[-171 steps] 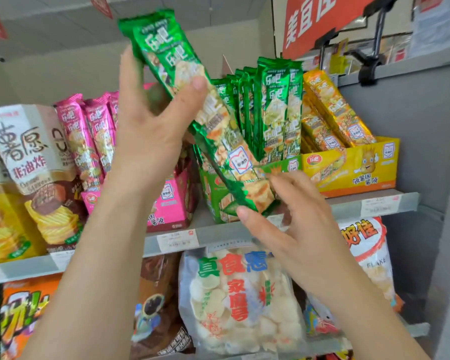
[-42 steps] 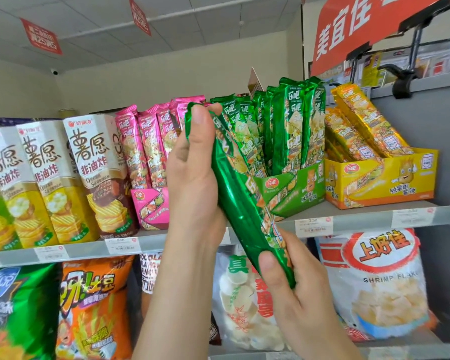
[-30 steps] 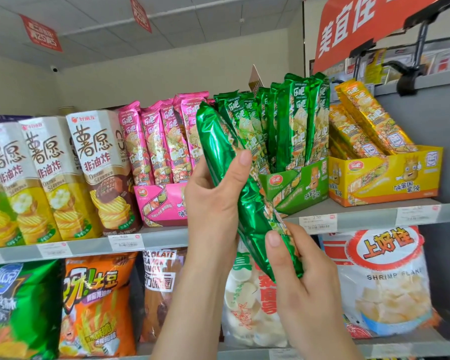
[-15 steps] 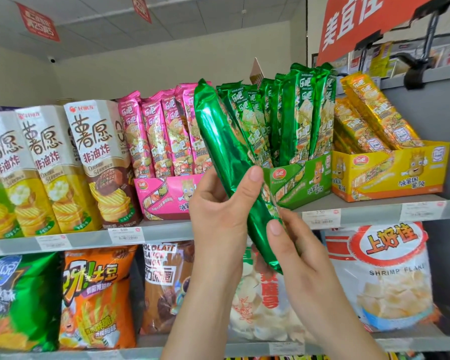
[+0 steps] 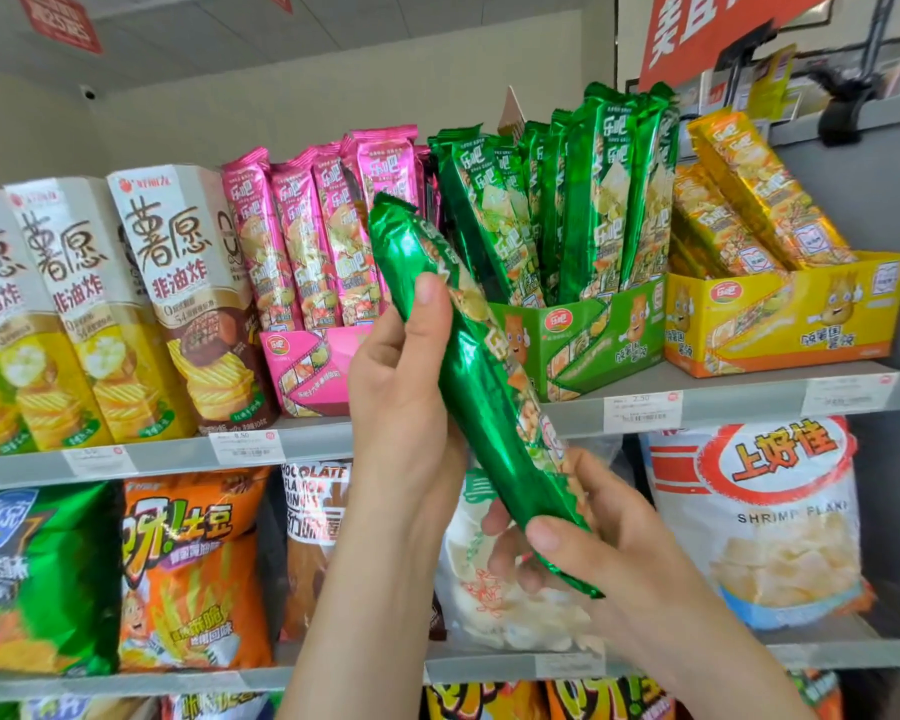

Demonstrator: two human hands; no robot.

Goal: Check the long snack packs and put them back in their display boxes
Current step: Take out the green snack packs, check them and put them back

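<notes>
I hold one long green snack pack (image 5: 468, 387) tilted in front of the shelf, its top leaning left and its shiny back side toward me. My left hand (image 5: 406, 397) grips its upper middle, thumb across the foil. My right hand (image 5: 588, 548) pinches its lower end. Behind it the green display box (image 5: 588, 345) holds several upright green packs (image 5: 609, 200). A pink display box (image 5: 307, 371) with pink packs (image 5: 307, 236) stands to the left, and a yellow display box (image 5: 785, 319) with leaning yellow packs (image 5: 749, 200) to the right.
Tall chip cartons (image 5: 178, 304) fill the shelf's left part. Price labels line the grey shelf edge (image 5: 723, 402). Below hang large snack bags, among them an orange one (image 5: 193, 569) and a white shrimp flake bag (image 5: 770, 522). A red sign (image 5: 707, 28) hangs top right.
The green pack has come down and away from the box and been turned from its printed front to its plain back. Both hands slid lower with it.
</notes>
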